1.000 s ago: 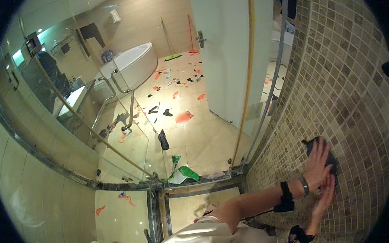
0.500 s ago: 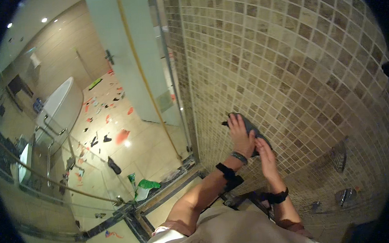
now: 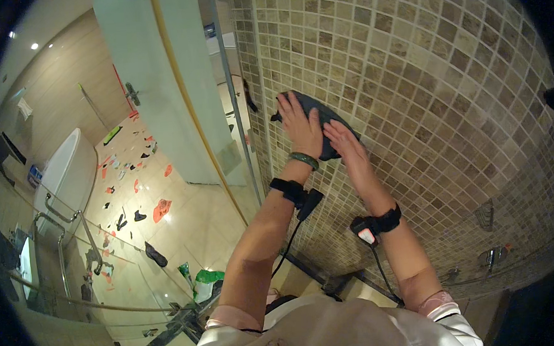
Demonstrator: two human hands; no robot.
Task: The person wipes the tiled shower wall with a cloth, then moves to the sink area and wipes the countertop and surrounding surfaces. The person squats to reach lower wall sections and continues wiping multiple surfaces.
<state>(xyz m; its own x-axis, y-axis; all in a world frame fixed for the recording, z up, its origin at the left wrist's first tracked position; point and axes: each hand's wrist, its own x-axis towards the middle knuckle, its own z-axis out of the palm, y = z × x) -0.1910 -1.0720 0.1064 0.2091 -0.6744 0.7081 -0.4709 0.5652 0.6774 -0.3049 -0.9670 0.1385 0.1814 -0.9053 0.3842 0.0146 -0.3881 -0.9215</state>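
Observation:
A dark grey cloth (image 3: 321, 114) lies flat against the brown mosaic tile wall (image 3: 423, 81) of a shower stall. My left hand (image 3: 301, 124) presses on the cloth's left part, fingers spread upward. My right hand (image 3: 343, 140) presses on its lower right part. Both hands are flat on the cloth, side by side. A green bangle and a black strap with a cable sit on my left wrist. A black strap with a small device sits on my right wrist.
A glass shower door (image 3: 222, 100) with a metal frame stands just left of my hands. Beyond it are a tiled bathroom floor strewn with small coloured scraps (image 3: 160, 209), a white bathtub (image 3: 68, 173) and a metal rail (image 3: 71, 230). Shower fittings (image 3: 489, 256) sit low on the right wall.
The view has swung right, from the bathroom floor to the tile wall. Both hands with the cloth have moved up the wall and now sit near the picture's centre.

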